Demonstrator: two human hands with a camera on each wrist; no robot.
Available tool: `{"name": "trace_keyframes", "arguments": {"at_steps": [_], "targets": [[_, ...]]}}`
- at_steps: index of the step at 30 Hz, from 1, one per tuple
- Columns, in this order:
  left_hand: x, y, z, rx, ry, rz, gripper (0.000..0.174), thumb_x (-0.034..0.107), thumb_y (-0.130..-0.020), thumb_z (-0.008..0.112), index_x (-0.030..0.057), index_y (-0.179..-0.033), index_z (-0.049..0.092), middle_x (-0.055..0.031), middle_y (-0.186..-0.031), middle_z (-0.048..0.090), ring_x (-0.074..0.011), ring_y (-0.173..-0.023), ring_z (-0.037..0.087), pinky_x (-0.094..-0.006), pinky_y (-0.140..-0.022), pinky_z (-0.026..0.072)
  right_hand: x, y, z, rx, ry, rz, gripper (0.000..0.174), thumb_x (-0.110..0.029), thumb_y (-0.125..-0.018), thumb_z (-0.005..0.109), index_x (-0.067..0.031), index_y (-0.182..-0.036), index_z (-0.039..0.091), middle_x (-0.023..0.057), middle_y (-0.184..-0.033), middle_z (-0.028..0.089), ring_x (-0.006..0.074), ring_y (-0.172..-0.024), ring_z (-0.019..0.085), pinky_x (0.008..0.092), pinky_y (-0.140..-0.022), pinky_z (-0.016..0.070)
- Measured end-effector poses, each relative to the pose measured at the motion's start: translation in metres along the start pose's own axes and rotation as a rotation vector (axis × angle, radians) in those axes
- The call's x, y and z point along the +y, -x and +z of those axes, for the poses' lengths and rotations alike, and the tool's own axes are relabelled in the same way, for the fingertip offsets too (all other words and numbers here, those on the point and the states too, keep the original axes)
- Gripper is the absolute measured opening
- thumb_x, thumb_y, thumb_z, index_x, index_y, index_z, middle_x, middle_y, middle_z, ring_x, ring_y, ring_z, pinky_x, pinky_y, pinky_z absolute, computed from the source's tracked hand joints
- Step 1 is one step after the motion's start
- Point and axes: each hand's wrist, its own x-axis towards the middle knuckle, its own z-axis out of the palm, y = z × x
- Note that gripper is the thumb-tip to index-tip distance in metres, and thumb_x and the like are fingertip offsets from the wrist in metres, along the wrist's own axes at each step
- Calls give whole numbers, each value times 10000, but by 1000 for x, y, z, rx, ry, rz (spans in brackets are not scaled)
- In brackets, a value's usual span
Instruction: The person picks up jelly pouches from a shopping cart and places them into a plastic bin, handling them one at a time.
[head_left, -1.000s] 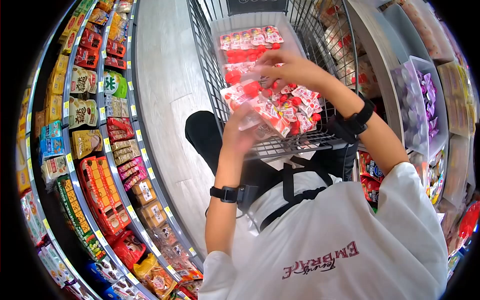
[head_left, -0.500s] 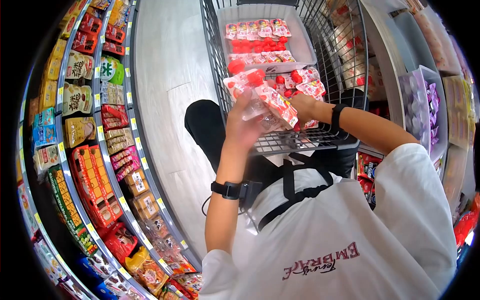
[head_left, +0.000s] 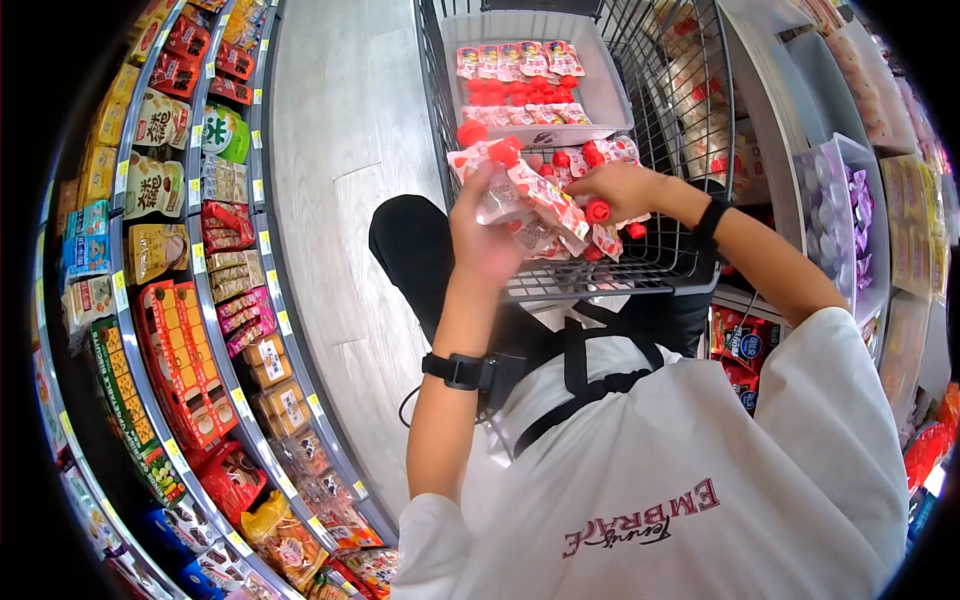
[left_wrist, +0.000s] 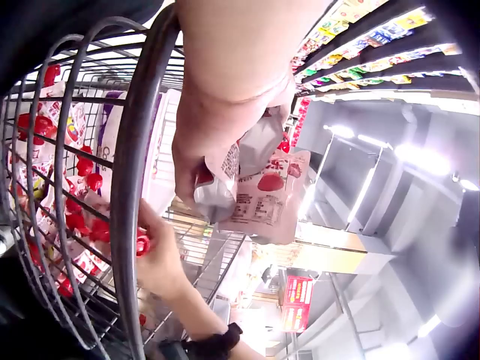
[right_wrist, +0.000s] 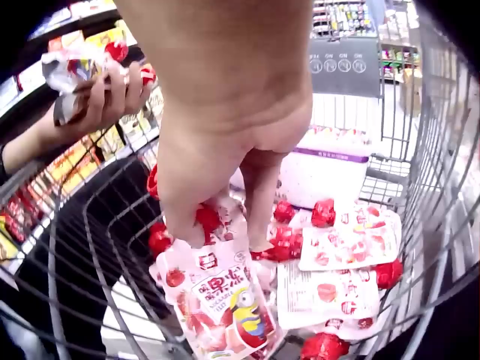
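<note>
The left hand (head_left: 487,240) grips several pink-and-white pouches (head_left: 548,203) with red caps, above the near left side of the cart basket. In the left wrist view its fingers curl round the pouches (left_wrist: 266,196). Down in the basket, the right hand (head_left: 617,190) is among loose pouches. In the right wrist view its thumb and fingers pinch a red-capped pouch (right_wrist: 225,304) that shows a strawberry and a yellow cartoon figure. Beyond both hands stands a clear bin (head_left: 618,112) with pouches in rows, caps facing one another.
The wire cart (head_left: 700,270) surrounds the pouches and bin. Snack shelves (head_left: 265,235) run along the left, beside a pale floor (head_left: 345,130). On the right are clear bins (head_left: 845,215) with purple-wrapped goods. The person's knee (head_left: 407,250) is beside the cart.
The right hand came down from over the bin into the loose pouches, then took hold of one by its cap end. The left hand keeps its pouches and has barely moved.
</note>
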Motion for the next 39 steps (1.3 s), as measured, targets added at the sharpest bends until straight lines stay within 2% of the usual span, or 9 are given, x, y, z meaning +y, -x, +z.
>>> {"name": "trace_keyframes", "arguments": {"at_steps": [3,5,8,16,19,21,25,30,39], "targets": [[0,-2,-3,10,5,6,462,329,-914,543,71,-1291,473,-198,-1210,573,-362,-1097,569,-535,-959,443,-1,13,-35,225,-125,-12,447,-167,-650,741,-10,-1046,606,177,-943,649,348,-889,629,393,-793,495],[0,-2,-3,19,3,14,478,336,-915,540,76,-1308,460,-202,-1232,561,-359,-1104,565,-536,-960,441,2,25,-54,346,-366,70,354,-120,-682,755,-7,-975,592,45,-825,619,149,-805,620,298,-762,489],[1,-2,-3,-55,-23,55,523,378,-924,505,101,-1358,420,-209,-1324,495,-345,-1172,521,-534,-981,422,-22,43,-95,311,-687,356,330,-92,-669,747,-31,-960,604,12,-821,603,50,-635,565,201,-503,477],[-2,9,12,-108,-5,-15,583,428,-894,526,102,-1365,419,-176,-1342,487,-332,-1208,497,-536,-1010,397,-24,41,-137,191,-884,320,448,-211,-697,726,3,-1060,573,37,-735,613,75,-449,543,196,-376,441],[-3,12,13,-257,116,-145,577,412,-913,500,68,-1367,403,-167,-1335,492,-343,-1223,484,-530,-1012,391,-42,11,-134,113,-866,365,372,-258,-700,762,-41,-957,602,34,-686,594,77,-431,527,207,-345,390],[-5,15,15,-100,-149,-79,618,444,-908,526,55,-1369,389,-162,-1340,482,-353,-1225,482,-533,-1005,401,-47,-14,-123,154,-829,330,356,-266,-686,788,-56,-903,599,18,-665,576,92,-403,513,220,-342,371],[-3,16,14,-82,-119,-35,658,427,-856,612,49,-1353,403,-141,-1322,511,-304,-1203,513,-489,-1031,399,-58,-33,-122,142,-728,466,349,-306,-702,801,-82,-813,558,-3,-644,544,100,-433,505,240,-368,385],[-1,18,22,-77,-153,64,788,545,-787,614,104,-1395,376,-122,-1379,461,-313,-1261,453,-524,-1048,357,-42,-34,-118,308,-861,483,459,-534,-831,637,-85,-911,596,-27,-617,498,102,-438,511,217,-373,384],[-2,20,6,-81,-66,33,785,486,-768,659,111,-1398,376,-113,-1379,469,-319,-1258,458,-538,-1057,343,18,-46,-112,607,-1057,544,333,-362,-847,677,-77,-1000,597,-1,-746,609,85,-513,586,197,-425,446]]}}
